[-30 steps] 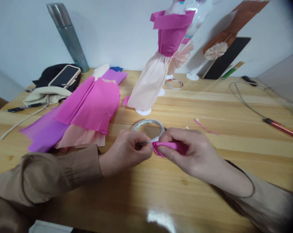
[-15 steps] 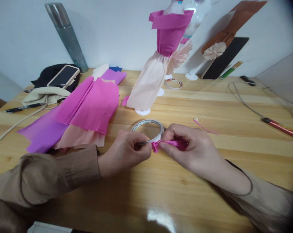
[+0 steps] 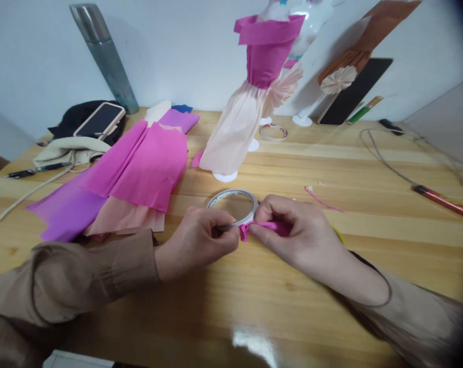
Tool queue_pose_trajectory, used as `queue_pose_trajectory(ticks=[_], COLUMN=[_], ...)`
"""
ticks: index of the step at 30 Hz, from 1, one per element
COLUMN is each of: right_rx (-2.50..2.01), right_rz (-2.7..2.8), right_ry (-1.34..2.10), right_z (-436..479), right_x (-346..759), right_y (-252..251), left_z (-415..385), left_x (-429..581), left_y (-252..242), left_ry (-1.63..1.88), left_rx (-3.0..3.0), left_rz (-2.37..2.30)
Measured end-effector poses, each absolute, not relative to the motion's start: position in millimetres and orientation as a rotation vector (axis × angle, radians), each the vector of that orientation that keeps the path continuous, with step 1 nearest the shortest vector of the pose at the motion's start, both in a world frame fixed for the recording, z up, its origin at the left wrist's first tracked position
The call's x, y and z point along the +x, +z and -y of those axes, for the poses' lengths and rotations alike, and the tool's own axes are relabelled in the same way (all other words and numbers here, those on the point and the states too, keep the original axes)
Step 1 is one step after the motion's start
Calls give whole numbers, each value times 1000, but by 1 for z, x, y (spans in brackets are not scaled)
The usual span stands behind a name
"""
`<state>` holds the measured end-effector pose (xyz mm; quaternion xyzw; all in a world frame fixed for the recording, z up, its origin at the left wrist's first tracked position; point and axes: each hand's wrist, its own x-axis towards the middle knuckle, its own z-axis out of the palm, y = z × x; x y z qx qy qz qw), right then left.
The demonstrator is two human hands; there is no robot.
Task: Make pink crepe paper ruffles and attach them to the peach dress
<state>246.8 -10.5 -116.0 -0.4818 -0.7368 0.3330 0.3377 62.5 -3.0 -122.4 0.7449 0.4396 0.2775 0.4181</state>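
Both hands meet over the front middle of the table. My left hand [image 3: 204, 237] is closed, pinching one end of a small gathered strip of magenta crepe paper [image 3: 245, 231]. From the other side my right hand [image 3: 296, 230] pinches the same strip, its folded length running in under the fingers. Just behind the fingertips a roll of tape [image 3: 233, 193] lies on the table, partly covered by the hands. Farther back stands a doll-sized paper dress [image 3: 239, 117] with a magenta top and a pale pleated skirt on a white round base.
Magenta, purple and peach paper sheets [image 3: 147, 168] lie at left, near a phone [image 3: 101, 120], a pen [image 3: 39, 169] and a flask [image 3: 108, 61]. Behind at right are a brown paper dress [image 3: 348, 64] and a dark tablet-like panel [image 3: 354, 97]. A red-handled tool with a cord [image 3: 446, 199] lies far right.
My right hand has shifted very slightly to the left along the magenta strip. A bit of something yellow now shows behind its wrist. The left hand keeps its place.
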Motion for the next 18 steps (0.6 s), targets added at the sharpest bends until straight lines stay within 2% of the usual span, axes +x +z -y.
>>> queue_pose_trajectory(ticks=[12, 15, 18], right_rx=[-1268, -1291, -1291], right_rz=[1566, 1599, 1718], right_ry=[1320, 1352, 1236], right_z=[3, 4, 7], right_x=[246, 248, 248], right_y=[-124, -120, -116], left_z=[0, -1, -1], left_x=[61, 61, 61], left_y=[-123, -124, -124], left_ry=[714, 685, 684], left_rx=[1912, 1859, 1846], left_rz=[-1008, -1028, -1028])
